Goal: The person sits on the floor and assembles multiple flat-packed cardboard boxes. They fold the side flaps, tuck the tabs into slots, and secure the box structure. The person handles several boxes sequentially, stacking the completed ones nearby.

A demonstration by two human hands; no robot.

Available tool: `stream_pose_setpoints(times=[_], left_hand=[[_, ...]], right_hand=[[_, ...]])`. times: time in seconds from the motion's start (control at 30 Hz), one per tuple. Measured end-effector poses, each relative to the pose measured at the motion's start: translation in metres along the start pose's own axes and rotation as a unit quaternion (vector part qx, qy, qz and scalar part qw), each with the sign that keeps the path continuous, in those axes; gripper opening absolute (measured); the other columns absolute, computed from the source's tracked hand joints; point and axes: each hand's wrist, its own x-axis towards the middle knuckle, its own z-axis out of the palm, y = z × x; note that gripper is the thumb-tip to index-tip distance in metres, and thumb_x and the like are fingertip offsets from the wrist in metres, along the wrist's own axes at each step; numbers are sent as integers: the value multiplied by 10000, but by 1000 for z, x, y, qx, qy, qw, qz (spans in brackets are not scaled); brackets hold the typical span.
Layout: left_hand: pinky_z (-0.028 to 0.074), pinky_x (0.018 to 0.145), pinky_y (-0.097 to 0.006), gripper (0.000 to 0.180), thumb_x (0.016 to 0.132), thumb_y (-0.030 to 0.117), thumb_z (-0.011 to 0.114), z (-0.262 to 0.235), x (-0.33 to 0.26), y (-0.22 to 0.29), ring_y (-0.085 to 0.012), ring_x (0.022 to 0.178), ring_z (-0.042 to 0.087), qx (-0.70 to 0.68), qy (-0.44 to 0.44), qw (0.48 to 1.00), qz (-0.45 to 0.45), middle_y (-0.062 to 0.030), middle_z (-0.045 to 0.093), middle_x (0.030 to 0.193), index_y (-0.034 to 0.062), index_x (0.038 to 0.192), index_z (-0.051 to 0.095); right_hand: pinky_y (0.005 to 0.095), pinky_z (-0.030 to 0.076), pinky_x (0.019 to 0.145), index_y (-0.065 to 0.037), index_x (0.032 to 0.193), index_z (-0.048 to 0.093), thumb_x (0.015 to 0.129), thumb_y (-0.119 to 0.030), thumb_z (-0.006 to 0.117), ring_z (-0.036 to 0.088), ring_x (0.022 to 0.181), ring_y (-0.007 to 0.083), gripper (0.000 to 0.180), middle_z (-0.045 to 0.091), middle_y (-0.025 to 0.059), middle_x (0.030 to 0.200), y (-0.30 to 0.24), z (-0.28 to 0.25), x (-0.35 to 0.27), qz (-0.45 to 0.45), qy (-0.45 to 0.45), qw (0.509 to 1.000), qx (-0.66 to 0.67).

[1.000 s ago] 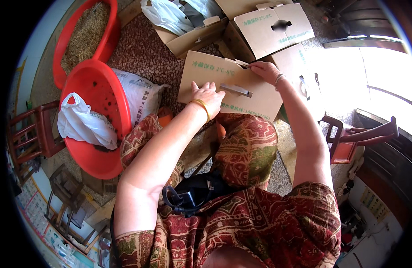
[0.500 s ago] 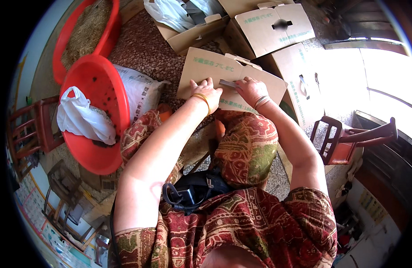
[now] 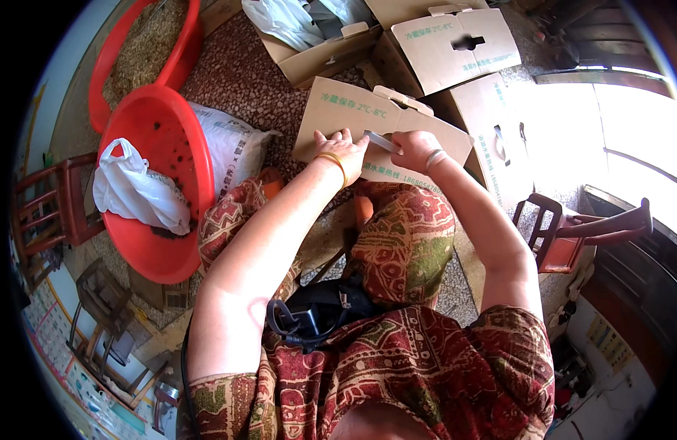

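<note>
A cardboard box [image 3: 349,110] with green printing lies in front of my knees. On its panel my left hand [image 3: 342,155] rests, fingers spread and holding nothing that I can see. Beside it, my right hand [image 3: 417,150] is closed around one end of a flat pale-grey strip [image 3: 382,141]. The strip slants over the panel, its free end near my left fingertips. Whether it passes into the cardboard I cannot tell.
More cardboard boxes stand beyond: one with a dark handle hole [image 3: 492,62], one with a pale strap [image 3: 501,143], and an open box [image 3: 312,62] holding plastic bags. To the left are a red basin [image 3: 151,253], a husk-filled red tub [image 3: 190,44], and a white sack [image 3: 224,143].
My right hand has shifted slightly, its fingers now curled into a fist around the strip's end. The strip tilts more steeply. My left hand stays almost in place.
</note>
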Motion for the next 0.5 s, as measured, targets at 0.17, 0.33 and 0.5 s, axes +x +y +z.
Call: stream_pose_setpoints(times=[0.17,0.33,0.5], left_hand=[[168,1039,-568,696,809,290,583,3,0,7,-277,1303,267,16,-27,999,9,-179,256,1408,132,1385,227],[166,1033,-572,666,786,267,600,17,0,10,-294,1308,252,42,-28,998,28,-222,202,1416,118,1360,298],[160,1030,-578,635,786,265,592,17,2,12,-327,1305,246,61,-36,997,29,-254,178,1413,128,1347,330]], right_hand=[[371,484,623,-100,724,606,654,-220,582,602,663,296,141,604,119,667,8,12,-18,-69,-28,992,97],[383,479,615,-106,725,609,700,-251,621,584,642,299,147,590,106,647,20,25,-27,-44,17,984,174],[392,446,737,-100,860,616,703,-220,660,537,874,291,202,563,96,954,36,10,-13,-27,363,931,13]])
